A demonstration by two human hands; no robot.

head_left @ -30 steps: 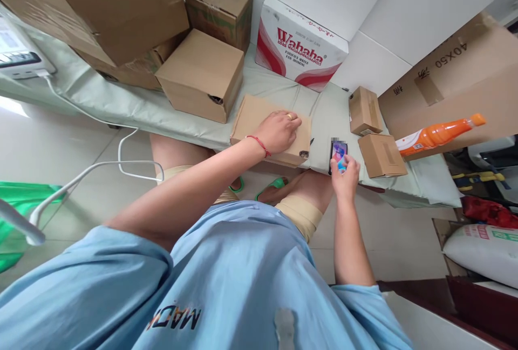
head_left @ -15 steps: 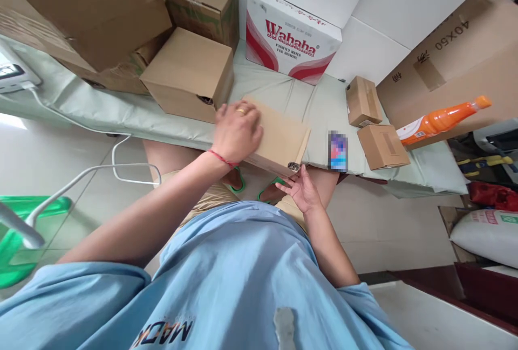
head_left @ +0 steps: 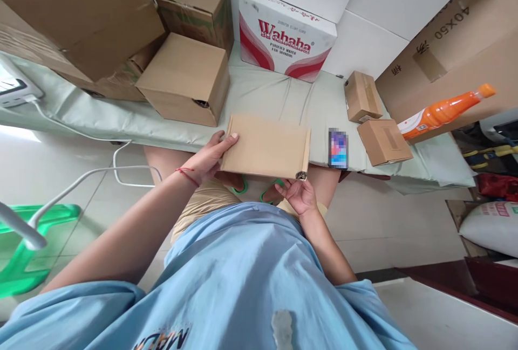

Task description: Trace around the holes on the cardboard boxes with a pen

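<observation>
1. Brown cardboard carton (head_left: 182,67): seated on the padded bench (head_left: 263,91), untouched.
2. Left hand (head_left: 208,158): moved from the top of the flat box (head_left: 265,148) to its left end. Thumb lies on the upper face, fingers partly hidden at the side; closed on the box.
3. Same box: overhangs the bench's front edge; whether its far side rests on the bench, cannot tell.
4. Right hand (head_left: 300,196): a second ago at the phone (head_left: 338,150), now palm up at the box's near right corner. Fingers loosely spread, touching the underside, it seems; weight carried, cannot tell.
5. Said phone: lies on the bench, released. Judged consequence: handling is now two-handed, box only.
6. Small carton (head_left: 384,142), orange bottle (head_left: 449,110): beyond the phone, unhandled.
</observation>
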